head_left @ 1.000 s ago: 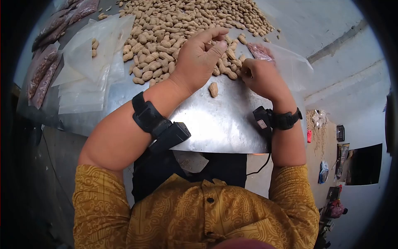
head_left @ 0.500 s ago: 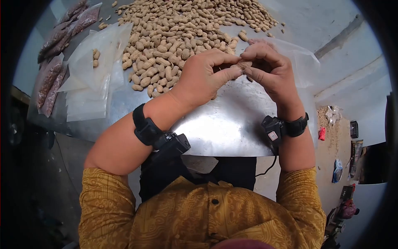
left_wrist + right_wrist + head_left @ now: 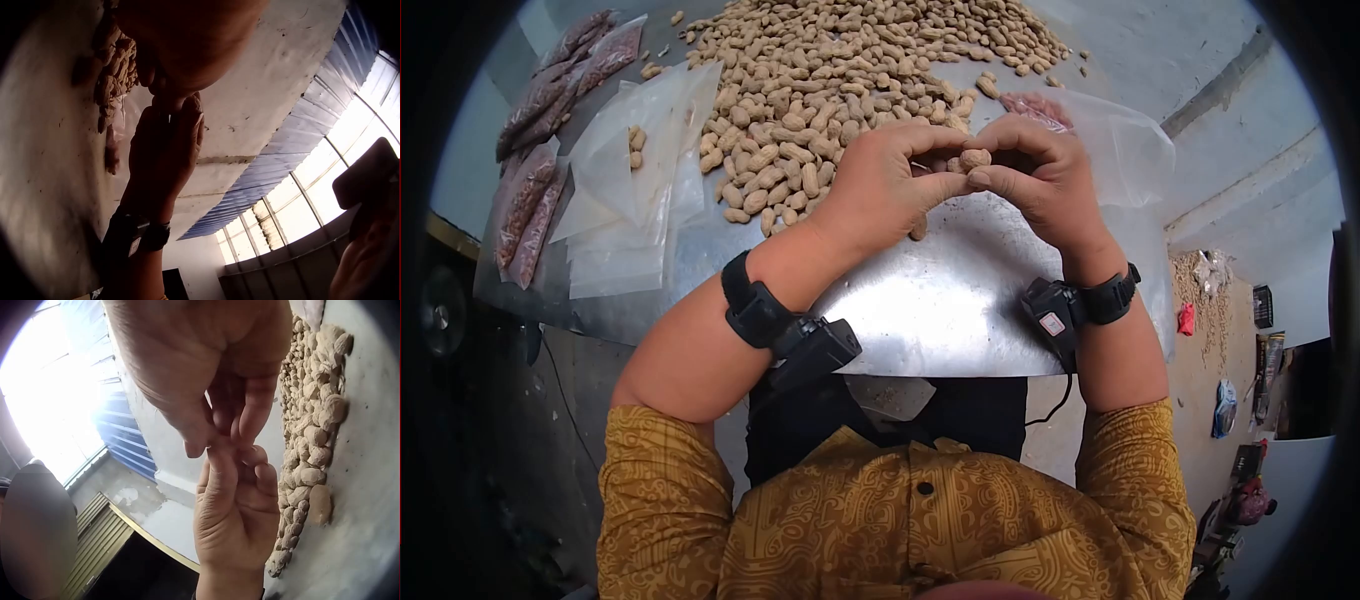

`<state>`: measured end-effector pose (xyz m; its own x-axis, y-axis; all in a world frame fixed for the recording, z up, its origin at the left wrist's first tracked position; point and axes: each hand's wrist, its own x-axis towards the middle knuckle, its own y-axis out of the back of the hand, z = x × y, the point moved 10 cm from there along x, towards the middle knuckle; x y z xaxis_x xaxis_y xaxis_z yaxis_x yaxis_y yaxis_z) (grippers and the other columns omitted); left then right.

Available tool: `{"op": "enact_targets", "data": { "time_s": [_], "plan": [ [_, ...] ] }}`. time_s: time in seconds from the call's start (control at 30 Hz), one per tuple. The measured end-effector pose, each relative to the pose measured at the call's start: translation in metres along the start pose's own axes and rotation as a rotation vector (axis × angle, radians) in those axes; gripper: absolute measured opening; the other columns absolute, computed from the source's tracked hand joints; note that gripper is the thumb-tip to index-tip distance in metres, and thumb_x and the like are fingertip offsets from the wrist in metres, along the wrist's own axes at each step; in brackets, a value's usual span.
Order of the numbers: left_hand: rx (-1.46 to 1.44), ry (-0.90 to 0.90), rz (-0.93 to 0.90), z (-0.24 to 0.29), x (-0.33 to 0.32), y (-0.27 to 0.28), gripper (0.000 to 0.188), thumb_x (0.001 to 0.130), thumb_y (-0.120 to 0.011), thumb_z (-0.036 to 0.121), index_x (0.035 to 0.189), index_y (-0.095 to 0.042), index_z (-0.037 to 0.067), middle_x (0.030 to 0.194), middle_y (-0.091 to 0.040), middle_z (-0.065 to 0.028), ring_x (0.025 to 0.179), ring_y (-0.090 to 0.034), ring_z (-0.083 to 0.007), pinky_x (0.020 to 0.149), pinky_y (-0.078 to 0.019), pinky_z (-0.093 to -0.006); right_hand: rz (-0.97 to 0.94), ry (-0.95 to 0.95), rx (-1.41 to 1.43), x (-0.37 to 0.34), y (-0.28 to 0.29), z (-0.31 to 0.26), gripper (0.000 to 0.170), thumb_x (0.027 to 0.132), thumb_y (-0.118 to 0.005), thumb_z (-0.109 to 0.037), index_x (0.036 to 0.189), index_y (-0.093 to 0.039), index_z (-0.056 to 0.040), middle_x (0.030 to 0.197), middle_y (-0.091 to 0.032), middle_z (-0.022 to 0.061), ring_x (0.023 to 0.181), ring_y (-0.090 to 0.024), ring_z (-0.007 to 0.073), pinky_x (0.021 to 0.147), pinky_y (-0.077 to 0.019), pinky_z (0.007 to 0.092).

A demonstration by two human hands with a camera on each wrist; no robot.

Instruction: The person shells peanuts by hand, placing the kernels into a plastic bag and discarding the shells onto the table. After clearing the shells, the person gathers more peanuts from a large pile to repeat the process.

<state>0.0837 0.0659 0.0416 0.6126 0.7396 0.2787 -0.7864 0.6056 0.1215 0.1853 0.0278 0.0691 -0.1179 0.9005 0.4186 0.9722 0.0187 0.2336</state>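
An unshelled peanut sits between the fingertips of both hands, close to the near edge of the heap of peanuts. My left hand pinches it from the left, thumb below and fingers above. From the other side my right hand grips it between thumb and curled fingers. In the right wrist view, the fingertips of the left hand and right hand meet and mostly hide the peanut. A loose peanut lies on the metal table just below the left hand.
Behind the right hand lies a clear plastic bag with reddish kernels in it. Flat empty bags are stacked at left, with two peanuts on them. Filled bags lie along the far left edge.
My left hand moved right from over the heap to meet the right hand, which turned inward. Between them a peanut now shows at the fingertips.
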Motion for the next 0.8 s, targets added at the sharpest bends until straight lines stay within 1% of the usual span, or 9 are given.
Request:
{"op": "enact_targets", "data": {
  "time_s": [0.07,0.17,0.37,0.47,0.57,0.67,0.77,0.8],
  "plan": [
    [0.075,-0.125,0.057,0.006,0.001,0.003,0.020,0.077,-0.067,0.014,0.092,-0.066,0.001,0.073,-0.060,-0.0053,0.064,-0.057,-0.0117,0.052,-0.0461,-0.0238,0.010,0.030,-0.071,0.000,0.000,-0.002,0.011,0.077,-0.066,-0.005,0.084,-0.059,0.0003,0.080,-0.061,0.0026,0.073,-0.059,0.0082,0.064,-0.0484,0.0208],
    [0.114,-0.027,-0.033,0.003,0.001,-0.005,0.018,0.081,-0.062,0.006,0.096,-0.063,-0.003,0.090,-0.057,-0.0082,0.053,-0.058,-0.0118,0.044,-0.0447,-0.0218,0.012,0.037,-0.194,-0.001,0.001,0.000,0.013,0.077,-0.067,-0.008,0.081,-0.058,-0.0003,0.077,-0.060,0.0024,0.070,-0.057,0.0068,0.062,-0.0465,0.0200],
    [0.195,-0.034,-0.064,0.004,-0.002,-0.006,0.014,0.080,-0.062,0.007,0.089,-0.063,-0.003,0.081,-0.058,-0.0063,0.052,-0.057,-0.0108,0.046,-0.0441,-0.0220,0.033,-0.014,-0.169,-0.004,-0.002,0.012,0.015,0.076,-0.068,-0.012,0.079,-0.057,-0.0006,0.073,-0.058,0.0012,0.065,-0.053,0.0054,0.057,-0.0434,0.0197],
    [0.157,-0.046,-0.056,0.004,-0.002,-0.006,0.012,0.080,-0.062,0.007,0.087,-0.063,-0.003,0.077,-0.060,-0.0063,0.052,-0.057,-0.0106,0.047,-0.0444,-0.0217,0.073,0.032,-0.170,-0.004,-0.002,0.012,0.016,0.076,-0.068,-0.012,0.078,-0.057,-0.0005,0.070,-0.057,0.0012,0.063,-0.053,0.0055,0.054,-0.0423,0.0191],
    [0.143,0.028,-0.077,0.000,-0.001,-0.007,0.013,0.080,-0.063,0.007,0.086,-0.063,-0.004,0.078,-0.062,-0.0077,0.055,-0.058,-0.0105,0.047,-0.0447,-0.0212,0.070,-0.009,-0.146,-0.004,-0.003,0.015,0.015,0.077,-0.067,-0.011,0.077,-0.057,-0.0005,0.069,-0.057,0.0020,0.061,-0.054,0.0062,0.054,-0.0435,0.0194],
    [0.027,0.099,-0.089,-0.006,0.000,-0.004,0.014,0.080,-0.063,0.008,0.086,-0.063,-0.005,0.078,-0.063,-0.0081,0.062,-0.060,-0.0107,0.052,-0.0467,-0.0217,0.117,-0.052,0.025,-0.005,-0.004,0.017,0.013,0.080,-0.066,-0.010,0.078,-0.058,0.0004,0.071,-0.060,0.0044,0.060,-0.056,0.0079,0.053,-0.0456,0.0199],
    [0.012,0.056,-0.055,-0.004,0.003,0.000,0.014,0.080,-0.063,0.007,0.087,-0.062,-0.005,0.079,-0.064,-0.0073,0.068,-0.061,-0.0116,0.058,-0.0482,-0.0234,0.144,-0.111,0.236,-0.005,-0.003,0.029,0.013,0.081,-0.065,-0.010,0.083,-0.060,0.0018,0.075,-0.062,0.0072,0.063,-0.059,0.0104,0.055,-0.0490,0.0211],
    [-0.050,0.059,-0.052,-0.006,0.003,0.001,0.013,0.080,-0.063,0.007,0.087,-0.062,-0.004,0.079,-0.064,-0.0068,0.069,-0.061,-0.0112,0.060,-0.0477,-0.0233,0.160,-0.109,0.286,-0.005,-0.002,0.031,0.014,0.081,-0.065,-0.010,0.085,-0.060,0.0023,0.076,-0.063,0.0078,0.064,-0.060,0.0114,0.056,-0.0496,0.0213]
  ]
}}
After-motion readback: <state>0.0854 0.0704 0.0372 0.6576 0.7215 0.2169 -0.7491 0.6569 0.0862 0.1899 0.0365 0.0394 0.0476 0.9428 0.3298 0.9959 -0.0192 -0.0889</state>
